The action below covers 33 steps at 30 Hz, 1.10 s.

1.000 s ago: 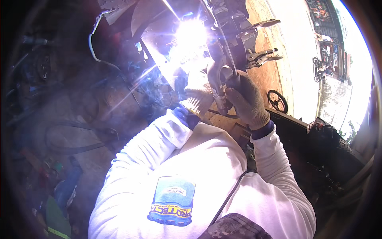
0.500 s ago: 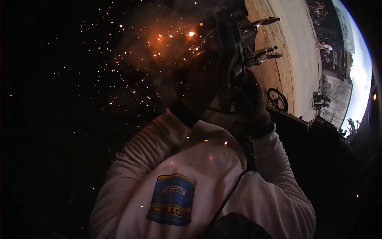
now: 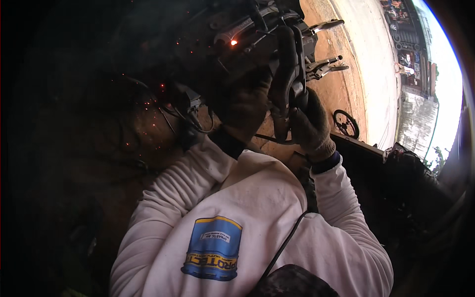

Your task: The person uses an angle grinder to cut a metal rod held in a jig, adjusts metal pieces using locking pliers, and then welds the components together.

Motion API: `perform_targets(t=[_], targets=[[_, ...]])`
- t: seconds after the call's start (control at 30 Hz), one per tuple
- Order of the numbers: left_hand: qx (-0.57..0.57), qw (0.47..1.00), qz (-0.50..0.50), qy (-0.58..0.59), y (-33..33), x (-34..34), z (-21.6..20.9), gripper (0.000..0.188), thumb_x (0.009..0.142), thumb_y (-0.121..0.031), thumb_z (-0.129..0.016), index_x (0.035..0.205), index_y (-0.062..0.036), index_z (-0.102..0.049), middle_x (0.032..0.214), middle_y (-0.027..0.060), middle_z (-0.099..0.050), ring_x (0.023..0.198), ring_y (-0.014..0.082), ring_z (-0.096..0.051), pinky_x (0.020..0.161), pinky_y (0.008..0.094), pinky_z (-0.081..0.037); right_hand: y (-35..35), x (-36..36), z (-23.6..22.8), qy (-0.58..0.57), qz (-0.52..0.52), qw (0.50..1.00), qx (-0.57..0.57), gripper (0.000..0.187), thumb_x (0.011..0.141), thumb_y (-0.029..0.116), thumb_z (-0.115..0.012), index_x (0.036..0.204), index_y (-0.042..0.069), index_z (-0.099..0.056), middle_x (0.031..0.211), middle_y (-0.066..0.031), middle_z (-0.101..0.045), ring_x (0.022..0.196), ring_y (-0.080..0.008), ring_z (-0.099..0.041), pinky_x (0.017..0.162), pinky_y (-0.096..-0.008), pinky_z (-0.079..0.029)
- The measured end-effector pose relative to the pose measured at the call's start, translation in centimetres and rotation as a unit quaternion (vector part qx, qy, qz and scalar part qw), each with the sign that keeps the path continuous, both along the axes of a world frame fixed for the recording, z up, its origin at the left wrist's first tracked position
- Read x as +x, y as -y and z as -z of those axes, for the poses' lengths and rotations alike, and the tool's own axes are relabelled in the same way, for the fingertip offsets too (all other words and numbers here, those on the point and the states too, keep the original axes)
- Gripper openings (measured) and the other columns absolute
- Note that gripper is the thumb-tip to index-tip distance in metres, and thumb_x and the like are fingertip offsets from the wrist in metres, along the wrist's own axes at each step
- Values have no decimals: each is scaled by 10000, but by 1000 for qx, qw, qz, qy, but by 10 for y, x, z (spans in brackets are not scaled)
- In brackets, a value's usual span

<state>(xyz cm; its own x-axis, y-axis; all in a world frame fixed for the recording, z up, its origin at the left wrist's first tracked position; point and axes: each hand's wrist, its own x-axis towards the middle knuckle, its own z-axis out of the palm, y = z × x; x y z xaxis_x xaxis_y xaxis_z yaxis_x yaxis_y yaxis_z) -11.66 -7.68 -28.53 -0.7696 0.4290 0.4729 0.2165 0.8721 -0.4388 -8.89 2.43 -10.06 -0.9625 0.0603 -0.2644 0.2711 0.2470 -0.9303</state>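
Observation:
My right hand [image 3: 312,129], in a knit work glove, is closed around the lower end of a dark curved metal piece [image 3: 284,64]. My left hand [image 3: 243,101], gloved and deep in shadow, is raised beside that piece; its fingers are hard to make out. Above both hands is dark metalwork [image 3: 267,37] with a small orange glowing spot [image 3: 233,43] on it. A pair of locking pliers [image 3: 324,68] is clamped to its right side, and a second pair of locking pliers [image 3: 324,27] sits above.
Dark wires [image 3: 190,111] hang left of my left hand, with a few sparks around them. A black cable [image 3: 287,242] crosses my white shirt. A wheel [image 3: 345,123] stands on the pale ground at right, near a dark edge [image 3: 363,145]. The left side is very dark.
The bright burst of sparks and smoke has died down to a small glow and a few sparks. The metalwork and gloves show more clearly. Both arms have hardly moved.

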Motion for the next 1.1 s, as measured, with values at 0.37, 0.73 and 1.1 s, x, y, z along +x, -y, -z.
perform_targets(t=[0.37, 0.73, 1.1], targets=[[791, 417, 55, 444, 42, 8, -114, 255, 1077, -231, -514, 1227, -73, -646, 1083, 29, -688, 883, 102, -632, 752, 278, -522, -2, 43, -12, 19, 36, 999, -13, 380, 950, 166, -624, 1263, -29, -530, 923, -58, -637, 745, -122, -614, 667, -274, -509], [878, 117, -62, 460, 43, 14, -82, 503, 905, -162, -761, 1325, 26, -558, 936, 42, -713, 796, 112, -677, 771, 282, -583, -11, 75, -9, -3, 68, 996, -55, 358, 953, 152, -594, 1257, -25, -528, 963, -76, -645, 741, -132, -621, 662, -273, -516], [900, 76, -43, 427, 50, 17, -134, 254, 1007, -229, -625, 1118, -14, -701, 1010, 68, -729, 799, 147, -701, 698, 268, -584, -35, 95, -7, -54, 117, 989, -77, 403, 978, 198, -598, 1312, -8, -501, 1053, -62, -633, 814, -110, -612, 675, -263, -520]])
